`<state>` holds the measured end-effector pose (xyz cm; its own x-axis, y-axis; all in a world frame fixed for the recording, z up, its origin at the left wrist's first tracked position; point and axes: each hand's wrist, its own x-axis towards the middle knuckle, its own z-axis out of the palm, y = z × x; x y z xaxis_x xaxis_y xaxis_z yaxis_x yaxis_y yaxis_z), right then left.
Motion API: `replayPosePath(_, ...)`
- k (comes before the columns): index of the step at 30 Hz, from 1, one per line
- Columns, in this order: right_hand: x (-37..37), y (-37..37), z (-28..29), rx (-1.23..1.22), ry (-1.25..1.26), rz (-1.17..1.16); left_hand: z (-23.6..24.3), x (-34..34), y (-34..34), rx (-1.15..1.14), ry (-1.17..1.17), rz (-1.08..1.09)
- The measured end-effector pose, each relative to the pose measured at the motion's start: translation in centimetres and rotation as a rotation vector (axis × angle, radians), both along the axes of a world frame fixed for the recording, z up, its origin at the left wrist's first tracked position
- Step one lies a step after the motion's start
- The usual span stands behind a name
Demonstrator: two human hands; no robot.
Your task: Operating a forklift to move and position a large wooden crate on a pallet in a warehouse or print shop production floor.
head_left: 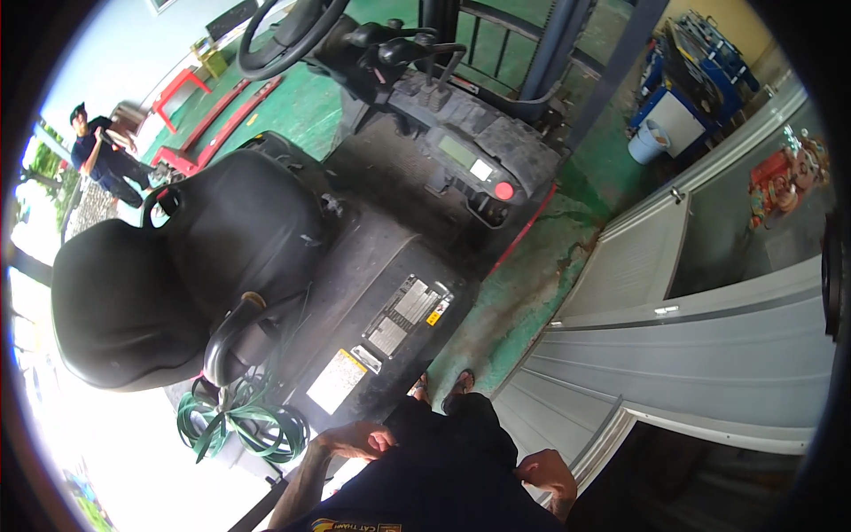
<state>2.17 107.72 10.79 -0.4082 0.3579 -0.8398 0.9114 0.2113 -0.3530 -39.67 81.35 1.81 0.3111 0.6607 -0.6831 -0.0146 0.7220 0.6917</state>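
My left hand [359, 438] is beside my left thigh, its fingers curled in, and nothing shows in it. It is nearest to the side of a forklift [390, 275]. A coil of green strap or hose [244, 426] hangs by the black seat [239, 235], left of that hand. My right hand [548, 472] rests low against my right side, close to a white door frame [612, 430]. Its fingers are turned away and mostly hidden. Pale labels [337, 381] are stuck on the forklift's dark cover.
The forklift's steering wheel [292, 40] and levers [430, 53] stand ahead. White door panels [674, 328] line the right side. A blue bucket [649, 142] sits by a blue machine [696, 80]. Another person [111, 160] stands at far left, near a red lift [213, 129].
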Motion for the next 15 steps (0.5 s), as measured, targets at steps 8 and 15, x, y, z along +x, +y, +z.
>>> replayPosePath(8,-5.7,4.1,1.7,0.105,0.348,-0.098,5.5,-4.6,0.6,-0.049,0.153,-0.041)
replayPosePath(15,-30.5,18.1,15.6,0.611,1.249,-0.387,15.1,-24.2,2.8,0.738,0.969,1.243)
